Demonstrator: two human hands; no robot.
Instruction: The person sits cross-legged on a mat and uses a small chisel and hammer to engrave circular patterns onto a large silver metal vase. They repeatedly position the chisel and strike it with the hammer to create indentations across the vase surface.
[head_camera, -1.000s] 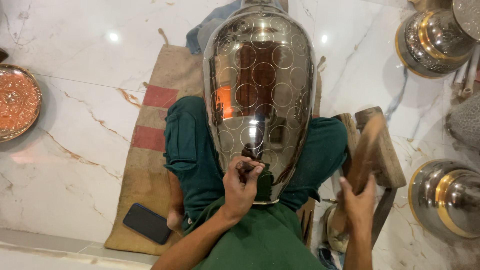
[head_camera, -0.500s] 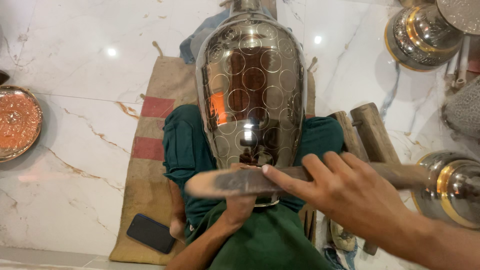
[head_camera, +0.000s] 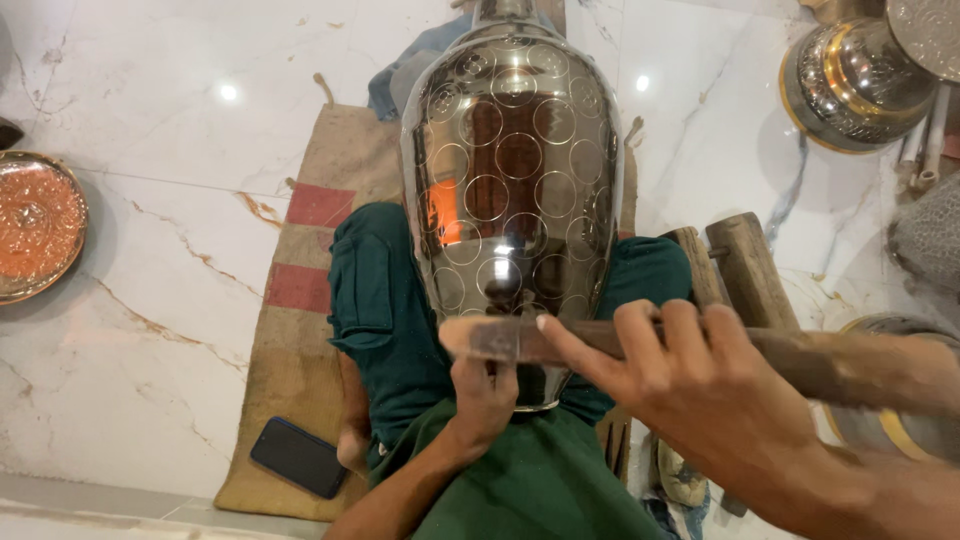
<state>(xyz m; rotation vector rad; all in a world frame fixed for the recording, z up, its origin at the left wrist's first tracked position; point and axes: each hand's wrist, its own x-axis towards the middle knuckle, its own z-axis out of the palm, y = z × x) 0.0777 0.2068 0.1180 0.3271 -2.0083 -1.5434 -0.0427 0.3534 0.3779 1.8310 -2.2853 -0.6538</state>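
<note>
Across the person's lap, in the head view, a large polished metal vase lies lengthwise, its narrow lower end pressed between the green-trousered thighs. The left hand pinches a small tool, mostly hidden, against the vase's lower belly. The right hand, fingers curled, grips a wooden mallet crosswise over it. The vase looks heavy, rigid, slick and easily dented; the neck or belly sides seem the safest hold. A dark phone lies on the burlap mat.

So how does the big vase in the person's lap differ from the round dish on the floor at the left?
The vase is tall, silvery and mirror-bright, patterned with circles; the dish is flat, shallow and copper-orange with fine embossing. The vase rests across the person's legs, with the left hand at its lower end; the dish lies untouched on the marble floor. Both are decorated metalware.
</note>
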